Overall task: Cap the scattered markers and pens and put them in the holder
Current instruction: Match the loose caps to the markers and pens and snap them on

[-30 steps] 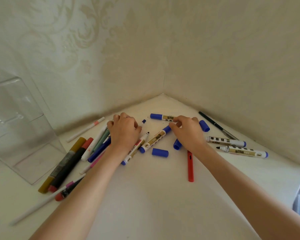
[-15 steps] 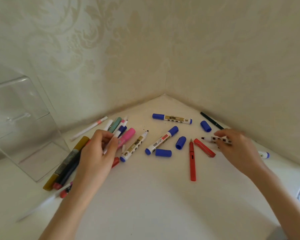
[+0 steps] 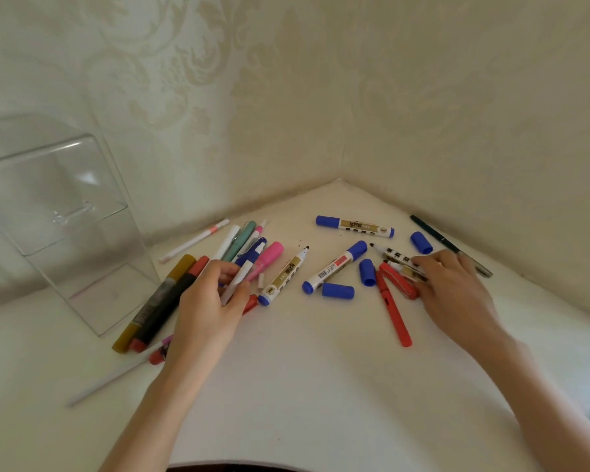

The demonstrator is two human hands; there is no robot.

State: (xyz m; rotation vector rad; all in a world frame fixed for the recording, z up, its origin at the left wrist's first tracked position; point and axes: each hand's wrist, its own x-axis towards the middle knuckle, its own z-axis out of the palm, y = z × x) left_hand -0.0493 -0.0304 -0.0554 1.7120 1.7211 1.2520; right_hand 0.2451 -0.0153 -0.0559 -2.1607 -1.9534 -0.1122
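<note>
Markers and pens lie scattered on a white corner table (image 3: pixel 321 386). My left hand (image 3: pixel 208 308) grips a thin white pen (image 3: pixel 242 277) at the edge of a pile of pink, teal, blue and white pens (image 3: pixel 252 247). My right hand (image 3: pixel 457 291) holds two uncapped white markers (image 3: pixel 395 257) with their tips pointing left, over a red cap (image 3: pixel 397 279). Loose blue caps (image 3: pixel 338 290) (image 3: pixel 367 272) (image 3: pixel 421 242) lie between the hands. An uncapped red pen (image 3: pixel 392 310) lies by my right hand. The clear plastic holder (image 3: pixel 65 226) stands at the left.
Wallpapered walls meet at the far corner. A capped blue marker (image 3: pixel 355 226) lies at the back, a dark green pen (image 3: pixel 447 243) along the right wall. Thick gold and red markers (image 3: pixel 160 298) lie beside the holder. A long white pen (image 3: pixel 116 376) lies near the front left.
Both hands have drawn apart from the centre. My left hand moved to the left pile and took a white pen. My right hand gathered two markers from the right and brought them inward.
</note>
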